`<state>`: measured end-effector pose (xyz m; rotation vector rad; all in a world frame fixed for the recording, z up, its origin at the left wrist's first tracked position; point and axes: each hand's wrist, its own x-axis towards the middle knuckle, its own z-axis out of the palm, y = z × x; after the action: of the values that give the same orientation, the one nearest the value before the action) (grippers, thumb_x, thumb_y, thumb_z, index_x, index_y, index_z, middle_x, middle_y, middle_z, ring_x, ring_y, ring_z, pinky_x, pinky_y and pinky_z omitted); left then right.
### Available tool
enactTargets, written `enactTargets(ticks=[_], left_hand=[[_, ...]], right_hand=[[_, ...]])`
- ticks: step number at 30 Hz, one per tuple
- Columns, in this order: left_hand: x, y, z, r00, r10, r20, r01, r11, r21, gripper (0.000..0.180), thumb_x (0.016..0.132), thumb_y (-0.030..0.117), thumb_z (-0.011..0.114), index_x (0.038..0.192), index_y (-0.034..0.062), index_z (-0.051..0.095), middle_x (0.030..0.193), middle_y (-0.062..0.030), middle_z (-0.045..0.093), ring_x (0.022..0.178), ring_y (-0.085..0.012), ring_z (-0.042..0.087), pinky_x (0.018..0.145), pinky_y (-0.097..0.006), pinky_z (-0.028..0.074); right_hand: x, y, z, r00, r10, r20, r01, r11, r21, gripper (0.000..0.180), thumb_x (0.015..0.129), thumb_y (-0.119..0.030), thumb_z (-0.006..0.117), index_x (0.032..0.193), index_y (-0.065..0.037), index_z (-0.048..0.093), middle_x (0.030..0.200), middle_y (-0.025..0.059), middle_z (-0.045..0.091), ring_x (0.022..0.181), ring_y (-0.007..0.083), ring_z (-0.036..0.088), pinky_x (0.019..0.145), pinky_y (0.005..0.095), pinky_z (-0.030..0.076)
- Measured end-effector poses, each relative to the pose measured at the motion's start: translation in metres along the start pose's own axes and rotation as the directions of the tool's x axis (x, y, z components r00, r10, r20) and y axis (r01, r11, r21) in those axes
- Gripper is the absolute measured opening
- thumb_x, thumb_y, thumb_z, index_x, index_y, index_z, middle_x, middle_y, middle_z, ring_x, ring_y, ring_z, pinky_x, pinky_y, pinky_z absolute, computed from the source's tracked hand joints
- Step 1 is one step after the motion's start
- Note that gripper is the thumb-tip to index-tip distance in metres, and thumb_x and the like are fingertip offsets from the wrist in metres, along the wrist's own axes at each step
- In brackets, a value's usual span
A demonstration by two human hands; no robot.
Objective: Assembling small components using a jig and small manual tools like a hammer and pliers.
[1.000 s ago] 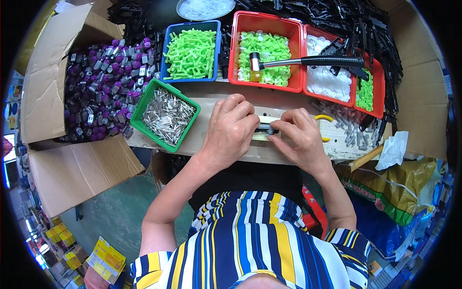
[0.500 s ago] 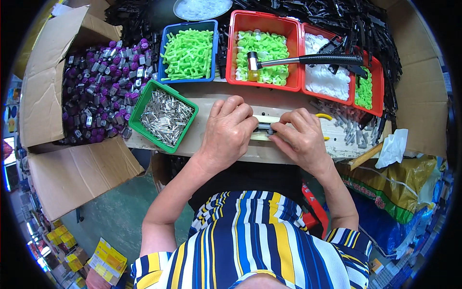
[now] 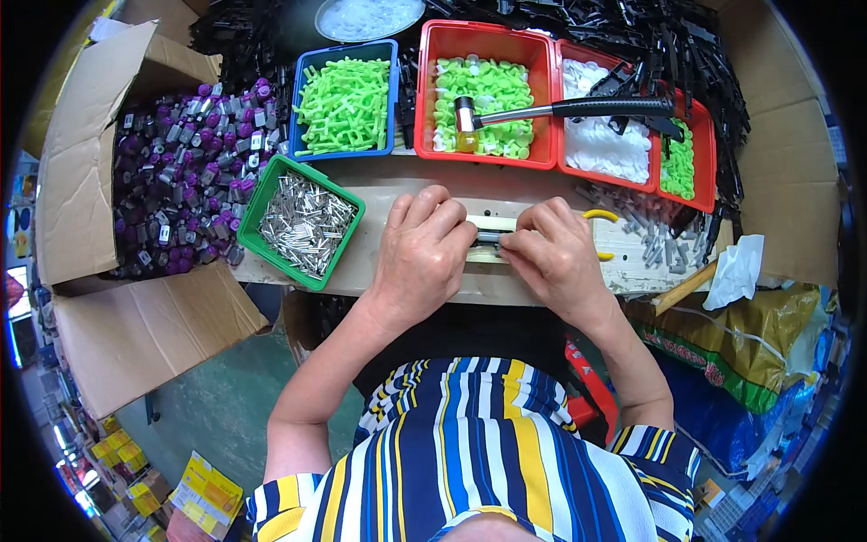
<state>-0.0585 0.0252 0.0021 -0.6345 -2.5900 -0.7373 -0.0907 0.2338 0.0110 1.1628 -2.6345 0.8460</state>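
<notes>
Both my hands are closed over a small dark-grey part (image 3: 489, 238), which lies crosswise between them at the middle of the bench. My left hand (image 3: 417, 255) pinches its left end, the fingers curled and the thumb hidden. At the other end, the fingertips of my right hand (image 3: 557, 256) press together on it. A pale cream block (image 3: 492, 222) shows just above and below the part, under my fingers. Two yellow curved ends (image 3: 601, 215) stick out to the right of my right hand. My fingers cover most of the part.
A green bin (image 3: 257, 255) of metal pins stands left of my hands. Behind are a blue bin (image 3: 395, 99) of green pieces and red bins (image 3: 553, 99) with a hammer (image 3: 533, 111) across them. A cardboard box (image 3: 77, 172) with purple-grey parts is left; grey pieces (image 3: 664, 239) lie right.
The whole view has shifted slightly, moving the bins left in the picture. The fingers of my right hand have drawn closer together on the dark-grey part. Both hands stay at the cream block.
</notes>
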Motion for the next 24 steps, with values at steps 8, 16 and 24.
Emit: enactTargets(ticks=[8,16,24], left_hand=[[-0.006,0.0,0.002,0.999,-0.009,-0.033,0.009,1.0,0.007,0.016,0.073,0.005,0.075,0.088,0.0045,0.068,0.087,-0.0056,0.061,0.096,-0.0286,0.058,0.08,-0.041,0.043],[-0.013,-0.001,-0.007,0.991,-0.088,-0.099,0.082,0.995,-0.059,0.025,0.075,0.007,0.076,0.098,0.0044,0.068,0.09,-0.0068,0.061,0.098,-0.0289,0.056,0.084,-0.042,0.043],[-0.019,-0.012,-0.033,0.967,-0.157,-0.201,0.162,0.987,0.011,0.031,0.073,0.003,0.078,0.103,0.0033,0.07,0.088,-0.0083,0.064,0.093,-0.0307,0.057,0.081,-0.042,0.046]], right_hand=[[0.002,-0.002,-0.006,0.999,0.034,0.038,-0.035,0.999,0.02,0.018,0.074,-0.008,0.077,0.089,-0.008,0.068,0.087,0.0062,0.059,0.085,0.0259,0.057,0.07,0.0389,0.043],[0.068,0.048,-0.067,0.986,-0.063,-0.155,0.043,0.991,-0.128,0.018,0.08,-0.005,0.073,0.097,-0.002,0.069,0.094,0.0132,0.064,0.09,0.0309,0.064,0.077,0.0397,0.051],[0.141,0.156,-0.09,0.992,-0.024,-0.123,-0.062,0.759,-0.648,0.023,0.084,-0.002,0.067,0.107,-0.003,0.067,0.102,0.0121,0.061,0.098,0.0336,0.064,0.085,0.0425,0.053]])
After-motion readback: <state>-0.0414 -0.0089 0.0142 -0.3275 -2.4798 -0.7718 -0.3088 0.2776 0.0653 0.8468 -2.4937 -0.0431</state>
